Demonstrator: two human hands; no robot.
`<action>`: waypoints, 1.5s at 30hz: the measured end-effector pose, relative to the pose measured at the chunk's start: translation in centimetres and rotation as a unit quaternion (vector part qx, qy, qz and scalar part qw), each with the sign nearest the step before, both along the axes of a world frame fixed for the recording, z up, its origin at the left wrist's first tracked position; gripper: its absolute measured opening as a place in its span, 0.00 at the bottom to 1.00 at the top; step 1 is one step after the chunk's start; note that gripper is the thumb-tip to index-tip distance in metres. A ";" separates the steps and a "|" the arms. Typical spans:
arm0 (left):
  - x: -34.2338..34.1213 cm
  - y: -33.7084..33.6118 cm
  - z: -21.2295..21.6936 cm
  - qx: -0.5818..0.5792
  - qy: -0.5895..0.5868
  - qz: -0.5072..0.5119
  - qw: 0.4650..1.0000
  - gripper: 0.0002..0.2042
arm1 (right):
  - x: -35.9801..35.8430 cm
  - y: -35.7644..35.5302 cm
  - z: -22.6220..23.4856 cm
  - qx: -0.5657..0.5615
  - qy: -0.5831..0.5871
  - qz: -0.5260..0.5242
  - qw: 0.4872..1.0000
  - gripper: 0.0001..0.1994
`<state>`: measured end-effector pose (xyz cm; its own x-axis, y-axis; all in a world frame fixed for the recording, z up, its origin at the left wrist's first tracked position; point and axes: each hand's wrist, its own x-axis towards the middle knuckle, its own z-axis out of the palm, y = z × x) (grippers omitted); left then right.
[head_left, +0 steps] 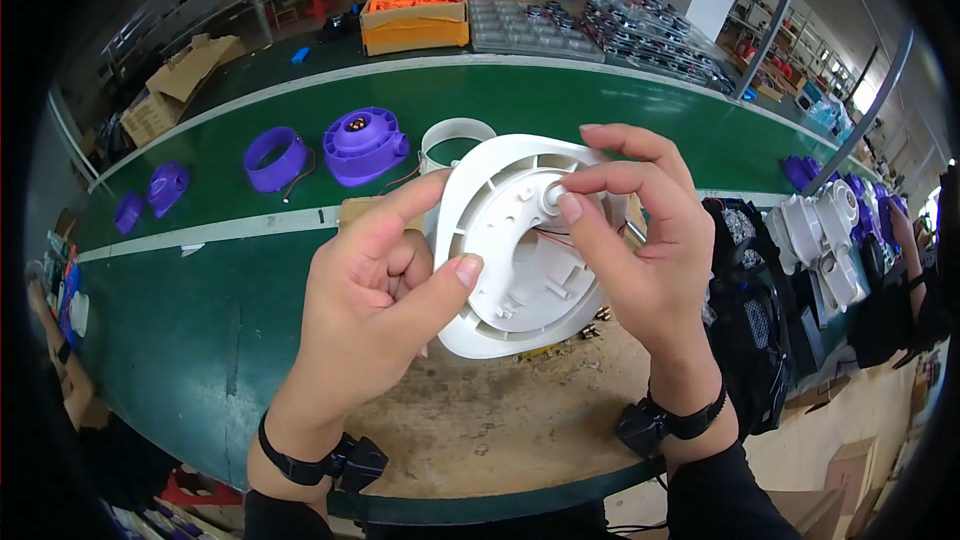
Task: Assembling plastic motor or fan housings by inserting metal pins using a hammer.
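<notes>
A white plastic housing, oval-rimmed with ribs and small posts inside, is held up over the wooden board, its hollow side toward me. My left hand grips its left rim, thumb on the inner face and fingers behind. At the upper right of the housing, my right hand pinches a small round white part between thumb and forefinger. That part sits at a round seat in the housing; whether it is fixed there I cannot tell. Thin red and dark wires show beside my right thumb.
A worn wooden board lies on the green bench, with small brass pieces on it. Purple housings and a white ring stand on the green belt. A black bag and white housings are at right.
</notes>
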<state>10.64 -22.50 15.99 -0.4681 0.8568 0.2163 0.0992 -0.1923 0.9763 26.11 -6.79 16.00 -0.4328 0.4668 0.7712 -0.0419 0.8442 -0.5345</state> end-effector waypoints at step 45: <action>0.4 0.4 -1.2 0.080 0.155 0.029 0.984 0.25 | 1.1 0.0 1.5 -0.303 0.047 0.136 0.942 0.22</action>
<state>11.03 -22.05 14.81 -0.4052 0.7743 0.4861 0.4021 -0.3266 0.8553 27.23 -6.77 17.47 -0.5421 0.7158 0.4401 -0.2837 0.3370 -0.8977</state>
